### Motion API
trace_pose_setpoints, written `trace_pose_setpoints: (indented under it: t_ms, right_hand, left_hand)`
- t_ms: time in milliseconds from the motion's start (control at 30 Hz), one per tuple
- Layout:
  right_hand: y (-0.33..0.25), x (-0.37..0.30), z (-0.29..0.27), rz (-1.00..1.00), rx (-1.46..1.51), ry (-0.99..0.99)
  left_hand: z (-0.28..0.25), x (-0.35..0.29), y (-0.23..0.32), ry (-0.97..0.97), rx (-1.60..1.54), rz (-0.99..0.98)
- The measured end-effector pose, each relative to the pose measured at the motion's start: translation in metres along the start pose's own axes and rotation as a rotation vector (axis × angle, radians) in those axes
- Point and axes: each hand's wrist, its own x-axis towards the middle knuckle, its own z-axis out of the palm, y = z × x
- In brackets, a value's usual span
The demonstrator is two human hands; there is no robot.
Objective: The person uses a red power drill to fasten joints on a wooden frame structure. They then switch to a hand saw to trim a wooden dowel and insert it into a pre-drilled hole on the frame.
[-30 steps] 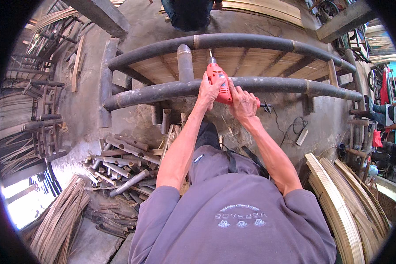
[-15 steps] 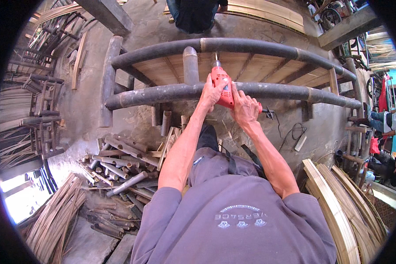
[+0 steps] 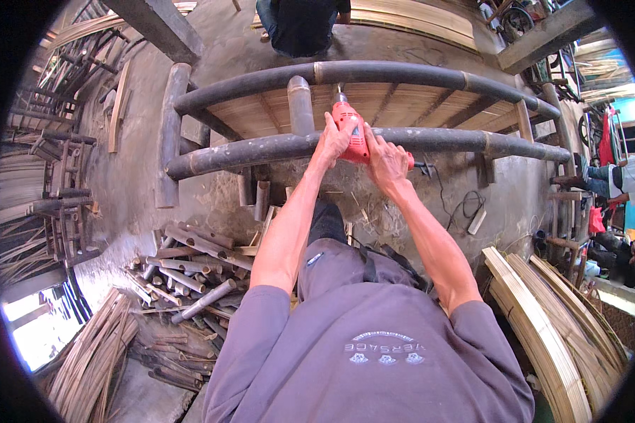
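Observation:
My left hand (image 3: 334, 142) is wrapped round the body of a red power drill (image 3: 358, 149), near its front. My right hand (image 3: 389, 162) grips the rear of the same drill, and a dark cord trails off beyond it. The drill lies across the near rail (image 3: 247, 152) of a dark bamboo frame, with its chuck pointing away from me. Its tip is at the inner side of the far rail (image 3: 402, 72); whether the bit is in the bamboo I cannot tell. A short bamboo post (image 3: 300, 106) stands left of the drill between the rails.
Cut bamboo pieces (image 3: 201, 264) are heaped on the floor at lower left, beside bundled strips (image 3: 95, 352). Long pale slats (image 3: 536, 331) lie at lower right. A coiled cord (image 3: 466, 206) rests right of me. Another person (image 3: 303, 28) sits beyond the frame.
The view has shifted slightly, so the frame and drill appear a little to the left. Both hands keep their hold on the drill, which still points at the far rail.

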Motion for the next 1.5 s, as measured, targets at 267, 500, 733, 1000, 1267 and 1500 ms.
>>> trace_pose_setpoints:
  t_ms: [267, 500, 733, 1000, 1267, 1500]
  right_hand:
    - [0.012, 0.011, 0.006, -0.017, 0.053, -0.023]
    - [0.003, 0.000, -0.016, -0.064, 0.032, -0.050]
    - [-0.003, -0.013, -0.033, -0.097, 0.010, -0.068]
    - [0.009, -0.081, -0.101, -0.100, 0.303, -0.107]
    - [0.021, -0.040, -0.210, -0.027, 0.670, -0.597]
    - [-0.004, 0.047, -0.273, -0.014, 0.508, -0.860]
  left_hand:
    - [0.005, 0.009, 0.004, 0.012, -0.006, 0.030]
    - [0.004, -0.001, -0.014, -0.006, -0.166, 0.101]
    - [0.004, -0.023, -0.017, 0.029, -0.175, 0.132]
    - [0.017, -0.130, 0.009, -0.083, -0.560, -0.070]
    - [0.030, -0.159, 0.062, -0.433, -1.723, -0.098]
    - [0.014, -0.148, 0.113, -0.267, -1.843, -0.157]
